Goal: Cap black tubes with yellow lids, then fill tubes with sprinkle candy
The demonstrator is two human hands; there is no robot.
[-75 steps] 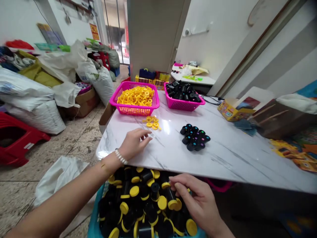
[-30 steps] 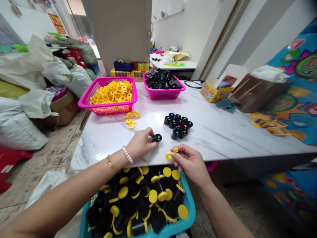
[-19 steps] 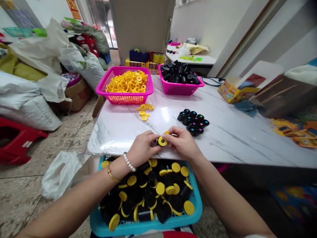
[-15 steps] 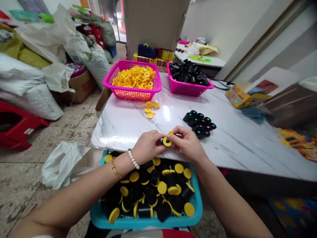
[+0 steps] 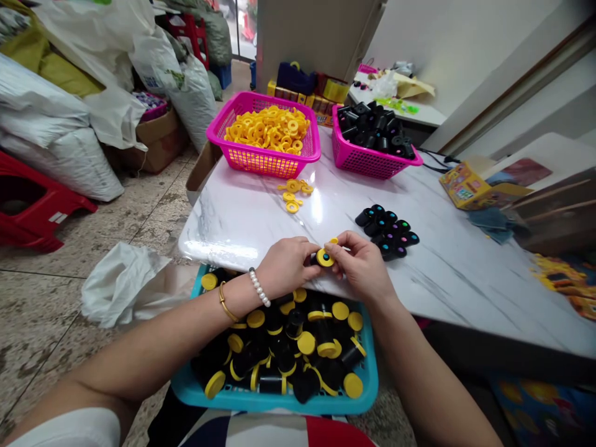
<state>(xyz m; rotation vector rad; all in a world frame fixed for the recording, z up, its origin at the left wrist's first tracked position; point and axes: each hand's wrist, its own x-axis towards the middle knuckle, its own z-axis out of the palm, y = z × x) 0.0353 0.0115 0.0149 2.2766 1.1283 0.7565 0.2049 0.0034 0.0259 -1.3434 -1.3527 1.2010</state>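
Over the near edge of the white marble table (image 5: 447, 267), my left hand (image 5: 285, 266) is closed around a small black cylinder, mostly hidden by the fingers. My right hand (image 5: 361, 267) pinches a yellow ring cap (image 5: 325, 257) against that cylinder's end. A cluster of black cylinders with coloured dots (image 5: 388, 228) lies just right of my hands. Below them, on my lap, a teal basket (image 5: 279, 400) holds several black pieces with yellow caps.
A pink basket of yellow rings (image 5: 265, 162) and a pink basket of black cylinders (image 5: 367, 162) stand at the table's far end, with loose yellow rings (image 5: 292, 194) between. A yellow carton (image 5: 463, 186) and a brown box (image 5: 554, 211) lie right. Sacks, a red stool (image 5: 32, 208) and a white bag (image 5: 123, 282) crowd the floor left.
My left hand picked a black cylinder off the table and my right hand brought a yellow ring to it. Both hands now press them together near the table edge; the view has tilted down.
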